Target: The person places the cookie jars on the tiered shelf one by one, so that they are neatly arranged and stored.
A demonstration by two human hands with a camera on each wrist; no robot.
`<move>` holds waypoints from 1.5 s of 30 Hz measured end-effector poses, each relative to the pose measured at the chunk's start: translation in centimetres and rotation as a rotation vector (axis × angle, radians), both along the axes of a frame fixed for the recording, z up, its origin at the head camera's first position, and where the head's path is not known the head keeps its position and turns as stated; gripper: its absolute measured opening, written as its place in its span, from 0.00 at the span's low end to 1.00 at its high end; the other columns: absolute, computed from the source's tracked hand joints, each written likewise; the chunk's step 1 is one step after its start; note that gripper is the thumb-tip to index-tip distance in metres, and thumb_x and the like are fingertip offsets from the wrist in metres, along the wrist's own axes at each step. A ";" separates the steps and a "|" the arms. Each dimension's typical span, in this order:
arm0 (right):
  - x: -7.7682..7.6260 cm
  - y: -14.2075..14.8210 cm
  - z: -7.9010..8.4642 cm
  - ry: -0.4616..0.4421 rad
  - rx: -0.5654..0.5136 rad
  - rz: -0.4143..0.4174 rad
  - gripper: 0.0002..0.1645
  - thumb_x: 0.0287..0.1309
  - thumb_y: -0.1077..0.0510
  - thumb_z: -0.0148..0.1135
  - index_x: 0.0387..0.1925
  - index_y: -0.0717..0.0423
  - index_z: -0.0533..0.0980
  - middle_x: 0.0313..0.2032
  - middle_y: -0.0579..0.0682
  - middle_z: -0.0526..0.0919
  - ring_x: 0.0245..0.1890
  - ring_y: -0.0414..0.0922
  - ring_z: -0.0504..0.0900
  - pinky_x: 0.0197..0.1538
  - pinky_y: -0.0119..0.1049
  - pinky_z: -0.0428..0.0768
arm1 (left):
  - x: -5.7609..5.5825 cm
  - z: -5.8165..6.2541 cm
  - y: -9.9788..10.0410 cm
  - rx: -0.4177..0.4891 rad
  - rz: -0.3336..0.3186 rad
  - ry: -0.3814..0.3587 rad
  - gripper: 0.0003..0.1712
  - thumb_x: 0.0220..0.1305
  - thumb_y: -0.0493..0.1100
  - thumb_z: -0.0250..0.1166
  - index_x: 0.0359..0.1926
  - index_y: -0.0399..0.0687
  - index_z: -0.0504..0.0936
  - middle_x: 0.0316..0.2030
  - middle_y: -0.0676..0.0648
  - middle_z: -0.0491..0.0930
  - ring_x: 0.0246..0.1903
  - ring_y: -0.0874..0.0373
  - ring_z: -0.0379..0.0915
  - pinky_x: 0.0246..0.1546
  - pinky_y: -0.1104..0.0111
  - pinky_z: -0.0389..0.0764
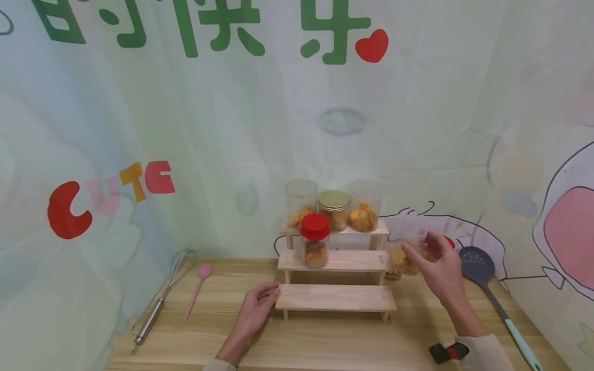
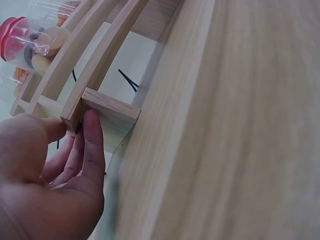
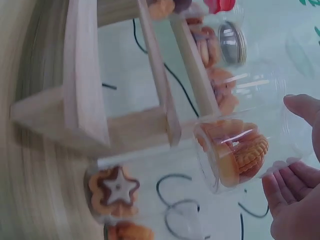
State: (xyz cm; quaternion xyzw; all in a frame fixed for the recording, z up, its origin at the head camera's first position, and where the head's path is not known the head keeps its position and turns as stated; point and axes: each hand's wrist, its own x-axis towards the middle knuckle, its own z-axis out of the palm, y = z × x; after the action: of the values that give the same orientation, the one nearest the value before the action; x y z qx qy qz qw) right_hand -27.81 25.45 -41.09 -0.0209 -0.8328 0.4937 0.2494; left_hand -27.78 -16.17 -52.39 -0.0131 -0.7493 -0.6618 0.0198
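Hands work at 2 spots: the right hand [image 1: 441, 265] curves its thumb and fingers around the upper end of a clear jar [image 3: 242, 152], the gap between them about as wide as the jar itself. The left hand [image 1: 255, 306] has a narrow pinch on the left end of the lowest step of a 3-step wooden stand [image 1: 336, 298].

On the top step are 2 clear jars with a gold-lidded jar [image 1: 333, 211] between them; a red-lidded jar [image 1: 315, 241] stands on the middle step. Left on the surface [image 1: 306, 345] lie a whisk [image 1: 158, 309] and a pink spoon [image 1: 198, 289]; a slotted spatula [image 1: 478, 265] lies beyond the right hand, which partly covers a red lid [image 1: 447, 242]. Behind the held jar is a jar with a star-topped cookie [image 3: 116, 190].

The held jar is off the surface, beside the stand's right side, perhaps slightly tilted. Golden-brown cookies, 1 ridged, sit at its bottom.
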 end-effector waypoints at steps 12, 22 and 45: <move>-1.4 -3.9 -0.2 0.036 -0.036 0.133 0.42 0.55 0.36 0.71 0.67 0.46 0.69 0.62 0.48 0.76 0.61 0.50 0.78 0.57 0.34 0.82 | 0.0 0.1 0.0 -0.006 0.013 0.004 0.22 0.69 0.48 0.65 0.58 0.40 0.81 0.49 0.40 0.83 0.46 0.60 0.80 0.40 0.72 0.83; -2.5 -7.6 -1.0 0.036 -0.099 0.234 0.44 0.51 0.36 0.74 0.66 0.47 0.70 0.61 0.48 0.77 0.61 0.50 0.77 0.62 0.52 0.79 | -0.1 0.0 0.0 0.005 0.007 -0.003 0.21 0.69 0.48 0.66 0.57 0.41 0.81 0.52 0.40 0.83 0.47 0.58 0.80 0.40 0.70 0.84; -4.5 -13.1 -1.3 0.100 -0.114 0.264 0.43 0.48 0.36 0.77 0.61 0.49 0.73 0.57 0.48 0.79 0.59 0.47 0.79 0.62 0.45 0.80 | -0.1 -0.1 0.1 0.016 0.009 -0.009 0.23 0.69 0.50 0.66 0.58 0.41 0.81 0.54 0.40 0.82 0.48 0.58 0.79 0.42 0.70 0.83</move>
State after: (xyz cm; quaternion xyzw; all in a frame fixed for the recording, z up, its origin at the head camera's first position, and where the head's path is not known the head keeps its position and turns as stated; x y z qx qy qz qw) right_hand -32.36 12.37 -42.39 0.0995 -0.7856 0.5689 0.2220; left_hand -27.87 -16.10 -52.44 -0.0064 -0.7440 -0.6679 0.0195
